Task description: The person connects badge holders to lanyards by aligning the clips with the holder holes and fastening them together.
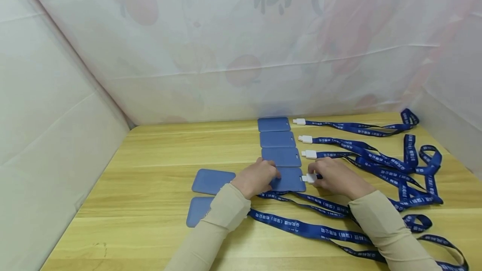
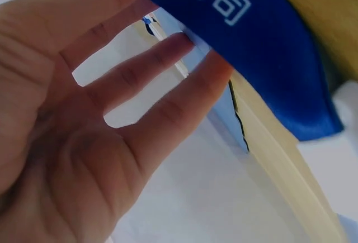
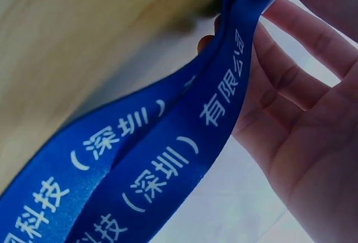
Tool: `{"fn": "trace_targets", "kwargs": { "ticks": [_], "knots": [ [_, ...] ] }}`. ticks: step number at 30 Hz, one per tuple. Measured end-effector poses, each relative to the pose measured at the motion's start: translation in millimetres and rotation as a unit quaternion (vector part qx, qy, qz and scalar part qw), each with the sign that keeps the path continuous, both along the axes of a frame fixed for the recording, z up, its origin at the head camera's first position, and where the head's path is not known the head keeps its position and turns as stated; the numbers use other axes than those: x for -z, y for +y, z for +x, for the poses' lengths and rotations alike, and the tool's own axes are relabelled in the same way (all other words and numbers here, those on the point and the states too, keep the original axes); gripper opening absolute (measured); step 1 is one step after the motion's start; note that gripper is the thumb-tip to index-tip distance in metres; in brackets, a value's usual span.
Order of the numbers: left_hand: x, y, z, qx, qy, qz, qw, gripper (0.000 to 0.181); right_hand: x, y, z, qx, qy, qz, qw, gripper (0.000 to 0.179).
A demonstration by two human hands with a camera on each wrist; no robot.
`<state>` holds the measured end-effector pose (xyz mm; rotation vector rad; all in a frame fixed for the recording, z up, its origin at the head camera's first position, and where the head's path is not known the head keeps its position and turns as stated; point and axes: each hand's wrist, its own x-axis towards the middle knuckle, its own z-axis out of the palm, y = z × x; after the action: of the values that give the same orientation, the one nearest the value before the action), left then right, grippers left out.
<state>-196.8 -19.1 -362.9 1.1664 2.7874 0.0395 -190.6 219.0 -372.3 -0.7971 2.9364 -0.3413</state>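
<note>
My left hand (image 1: pixel 257 177) lies over a blue card holder (image 1: pixel 291 180), the fourth from the back in a column, its fingertips touching the surface. In the left wrist view these fingers (image 2: pixel 168 106) are fairly straight, with a blue strap (image 2: pixel 268 47) near the camera. My right hand (image 1: pixel 337 175) pinches the white clip (image 1: pixel 310 178) of a blue lanyard. That clip is at the holder's slotted right edge. In the right wrist view, the lanyard's printed strap (image 3: pixel 224 92) runs down from the fingertips; the clip is hidden there.
Three more card holders (image 1: pixel 281 157) lie behind, each with a white-clipped lanyard (image 1: pixel 309 154) to its right. Two holders (image 1: pixel 212 181) lie left of my left hand. Lanyard straps (image 1: pixel 301 228) cross the front under my forearms. A white curtain (image 1: pixel 211 53) stands behind the wooden table (image 1: pixel 150 204).
</note>
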Motion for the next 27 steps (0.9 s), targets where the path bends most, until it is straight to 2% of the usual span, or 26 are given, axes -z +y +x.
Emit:
{"fn": "trace_targets", "kwargs": {
  "ticks": [8, 19, 27],
  "knots": [
    [0.1, -1.0, 1.8, -0.019, 0.003, -0.009, 0.9998, 0.032, 1.8, -0.9, -0.4, -0.013, 0.011, -0.003, 0.9998, 0.018],
    [1.4, 1.8, 0.1, -0.012, -0.004, -0.017, 0.9998, 0.034, 1.6, 0.7, 0.3, -0.015, -0.003, 0.000, 0.9999, 0.017],
    [0.6, 2.2, -1.1, -0.005, 0.006, -0.019, 0.9998, 0.033, 0.8, -0.8, -1.3, -0.025, -0.003, -0.002, 0.9997, 0.014]
  ]
}}
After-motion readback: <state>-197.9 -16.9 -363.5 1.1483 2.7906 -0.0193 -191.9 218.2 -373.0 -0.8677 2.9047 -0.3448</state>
